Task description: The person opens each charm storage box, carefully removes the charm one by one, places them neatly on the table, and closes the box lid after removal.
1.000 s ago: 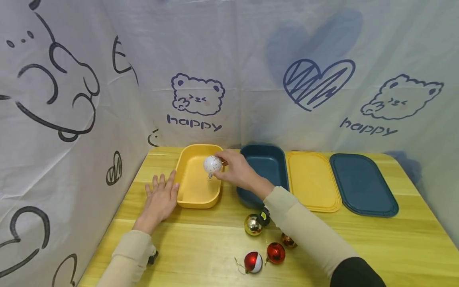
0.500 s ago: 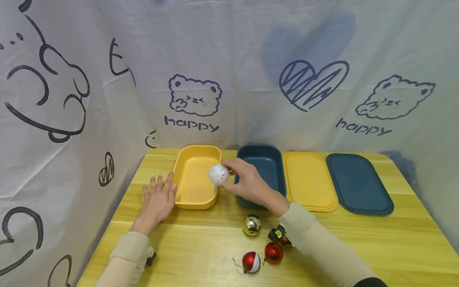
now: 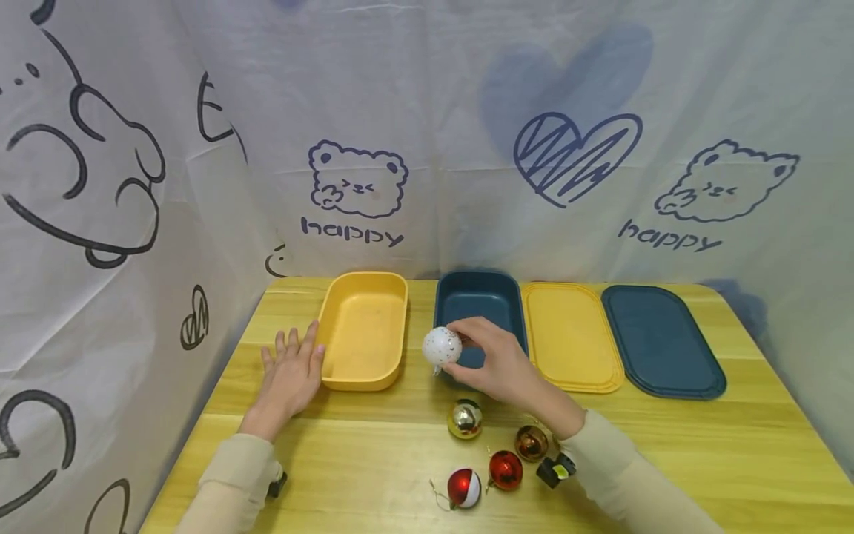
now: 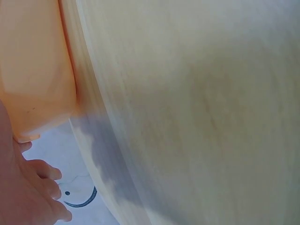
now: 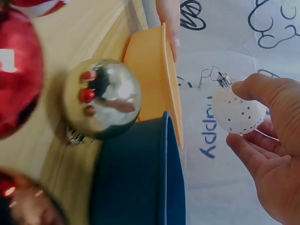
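In the head view my right hand (image 3: pixel 500 367) pinches a white speckled Christmas bauble (image 3: pixel 442 346) between thumb and fingers. It is held over the near left edge of the dark blue box (image 3: pixel 443 297). The right wrist view shows the bauble's silver cap and hook pointing away from the palm. My left hand (image 3: pixel 289 377) lies with fingers spread against the left side of the yellow box (image 3: pixel 363 384), thumb at its rim. In the left wrist view only part of that hand (image 4: pixel 23 187) shows, beside the yellow box's wall.
A gold bauble (image 3: pixel 465 419), a brown bauble (image 3: pixel 531 443), a red bauble (image 3: pixel 505 470) and a red-and-white bauble (image 3: pixel 463 487) lie on the wooden table (image 3: pixel 360 460). A yellow lid (image 3: pixel 571 337) and a dark blue lid (image 3: pixel 663 341) lie flat at the right.
My right hand has carried the white bauble from over the yellow box rightward and nearer, to the dark blue box. The brown bauble has come into full view. My left hand stays by the yellow box.
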A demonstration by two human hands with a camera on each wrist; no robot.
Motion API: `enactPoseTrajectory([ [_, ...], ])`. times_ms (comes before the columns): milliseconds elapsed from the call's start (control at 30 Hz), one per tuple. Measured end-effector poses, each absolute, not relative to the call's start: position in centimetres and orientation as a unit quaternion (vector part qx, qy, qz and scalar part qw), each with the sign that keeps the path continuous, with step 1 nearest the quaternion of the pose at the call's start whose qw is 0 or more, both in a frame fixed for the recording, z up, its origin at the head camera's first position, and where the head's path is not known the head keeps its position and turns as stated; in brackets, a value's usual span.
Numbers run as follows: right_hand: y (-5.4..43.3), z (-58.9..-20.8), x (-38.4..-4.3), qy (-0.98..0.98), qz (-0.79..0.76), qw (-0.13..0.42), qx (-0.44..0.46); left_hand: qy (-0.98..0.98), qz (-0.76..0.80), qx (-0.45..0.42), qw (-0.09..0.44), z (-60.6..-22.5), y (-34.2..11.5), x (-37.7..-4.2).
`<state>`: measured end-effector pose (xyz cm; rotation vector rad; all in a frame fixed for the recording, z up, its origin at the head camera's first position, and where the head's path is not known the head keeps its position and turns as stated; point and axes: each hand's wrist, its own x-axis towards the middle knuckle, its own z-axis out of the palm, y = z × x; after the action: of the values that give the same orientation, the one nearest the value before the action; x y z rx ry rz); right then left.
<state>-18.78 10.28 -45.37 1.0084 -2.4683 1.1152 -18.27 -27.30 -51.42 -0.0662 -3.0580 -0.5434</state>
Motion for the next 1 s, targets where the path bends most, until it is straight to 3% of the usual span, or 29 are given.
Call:
enactPoseTrajectory([
  [1000,18.1,-47.7,-12.6,-0.859,0.377,0.178,0.297,-0.984,-0.177,-0.022,0.004,-51.2,-27.5,-18.5],
])
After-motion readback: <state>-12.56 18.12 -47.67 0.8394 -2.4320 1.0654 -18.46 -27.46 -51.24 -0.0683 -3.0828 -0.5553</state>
